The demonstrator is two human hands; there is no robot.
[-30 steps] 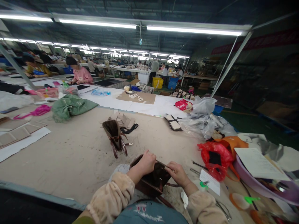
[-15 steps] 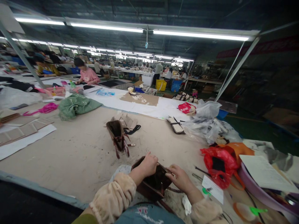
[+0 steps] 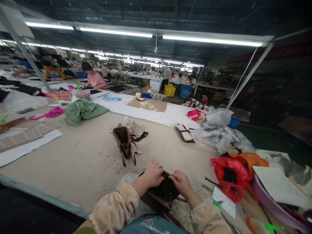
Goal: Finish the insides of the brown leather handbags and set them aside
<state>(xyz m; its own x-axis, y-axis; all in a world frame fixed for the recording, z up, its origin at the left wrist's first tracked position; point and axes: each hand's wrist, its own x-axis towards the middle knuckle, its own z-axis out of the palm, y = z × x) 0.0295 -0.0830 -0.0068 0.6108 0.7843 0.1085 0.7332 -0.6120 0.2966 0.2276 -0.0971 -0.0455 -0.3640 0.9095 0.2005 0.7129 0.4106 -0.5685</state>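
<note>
The near handbag (image 3: 156, 203) looks leathery, the red bag (image 3: 240, 172) glossy plastic, the tabletop (image 3: 85, 162) matt.

Left hand (image 3: 154, 174) and right hand (image 3: 181, 182) are gripping a dark bag (image 3: 159, 196); beyond them, a brown bag (image 3: 123, 139) is standing open.

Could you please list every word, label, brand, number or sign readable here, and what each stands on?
None can be read with certainty.
Red packet: white characters, too blurred to read.
Teal garment: white lettering, too blurred to read.
Red banner, far right: too dark and blurred to read.
Paper sheet over the purple basin: any print is too small to read.
White slip: likewise too small.
</note>
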